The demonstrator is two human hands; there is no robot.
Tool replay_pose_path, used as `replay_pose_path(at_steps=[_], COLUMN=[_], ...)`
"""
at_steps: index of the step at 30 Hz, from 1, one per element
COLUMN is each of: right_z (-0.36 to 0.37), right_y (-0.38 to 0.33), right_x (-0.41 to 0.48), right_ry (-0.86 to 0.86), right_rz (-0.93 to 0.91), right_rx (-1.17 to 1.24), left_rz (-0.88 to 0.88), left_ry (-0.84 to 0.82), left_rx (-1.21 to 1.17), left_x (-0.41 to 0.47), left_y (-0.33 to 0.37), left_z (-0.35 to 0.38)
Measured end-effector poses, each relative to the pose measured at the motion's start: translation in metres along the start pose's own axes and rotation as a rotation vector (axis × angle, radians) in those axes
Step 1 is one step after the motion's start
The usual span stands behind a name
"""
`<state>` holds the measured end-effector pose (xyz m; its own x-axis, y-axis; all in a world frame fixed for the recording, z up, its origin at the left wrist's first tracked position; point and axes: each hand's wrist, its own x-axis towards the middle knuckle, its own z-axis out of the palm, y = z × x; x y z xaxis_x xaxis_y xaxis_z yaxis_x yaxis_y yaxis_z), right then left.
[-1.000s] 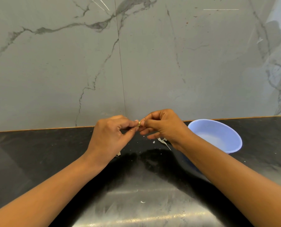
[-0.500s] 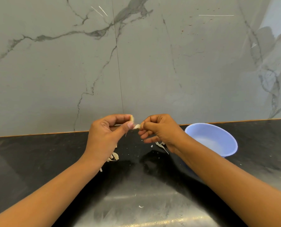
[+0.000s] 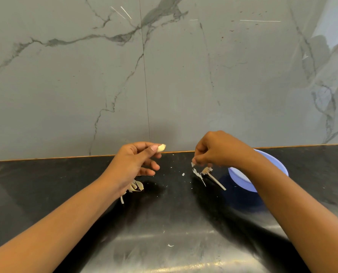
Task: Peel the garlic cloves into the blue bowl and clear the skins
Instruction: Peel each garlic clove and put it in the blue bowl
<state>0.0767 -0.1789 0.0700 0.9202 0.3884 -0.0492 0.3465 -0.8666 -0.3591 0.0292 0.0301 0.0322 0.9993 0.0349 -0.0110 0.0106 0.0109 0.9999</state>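
Observation:
My left hand [image 3: 133, 163] pinches a pale garlic clove [image 3: 161, 147] between thumb and forefinger, held up above the black counter [image 3: 65, 184]. My right hand [image 3: 216, 149] is apart from it to the right, fingertips curled down and pinching a scrap of papery skin [image 3: 193, 164] just above a small heap of skins [image 3: 205, 173]. The blue bowl [image 3: 241, 180] stands on the counter right of that heap, largely hidden behind my right forearm; what lies inside it does not show.
More garlic skins [image 3: 136, 187] lie under my left wrist, and small flakes [image 3: 170, 245] are scattered over the counter toward me. A grey marble wall [image 3: 164, 75] rises straight behind the counter's back edge.
The hands were joined on the clove; they have pulled apart. The left keeps the clove, the right has swung right and down with a bit of skin over the heap.

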Motion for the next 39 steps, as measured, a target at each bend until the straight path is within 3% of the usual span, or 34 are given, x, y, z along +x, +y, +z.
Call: replay_pose_path(at_steps=[7,11,14,24,33,39], right_z=[0.0,0.01,0.02,0.031,0.032,0.028], right_y=[0.002,-0.011,-0.019,-0.023,-0.026,-0.023], right_x=[0.002,0.001,0.0,0.001,0.0,0.002], right_ry=[0.086,0.054,0.032,0.146,0.024,-0.045], right_rz=[-0.076,-0.176,-0.225,-0.24,-0.106,-0.109], right_rx=[-0.05,0.498,0.603,0.716,0.93,0.892], left_rz=[-0.025,-0.022,-0.015,-0.024,0.028,0.007], left_ry=[-0.055,-0.072,-0.069,-0.056,-0.068,-0.107], left_rx=[0.062,0.044,0.021,-0.079,-0.036,-0.031], left_x=[-0.002,-0.003,-0.003,-0.003,-0.004,-0.006], left_y=[0.001,0.002,0.002,0.003,0.005,0.008], left_z=[0.0,0.002,0.002,0.002,0.003,0.002])
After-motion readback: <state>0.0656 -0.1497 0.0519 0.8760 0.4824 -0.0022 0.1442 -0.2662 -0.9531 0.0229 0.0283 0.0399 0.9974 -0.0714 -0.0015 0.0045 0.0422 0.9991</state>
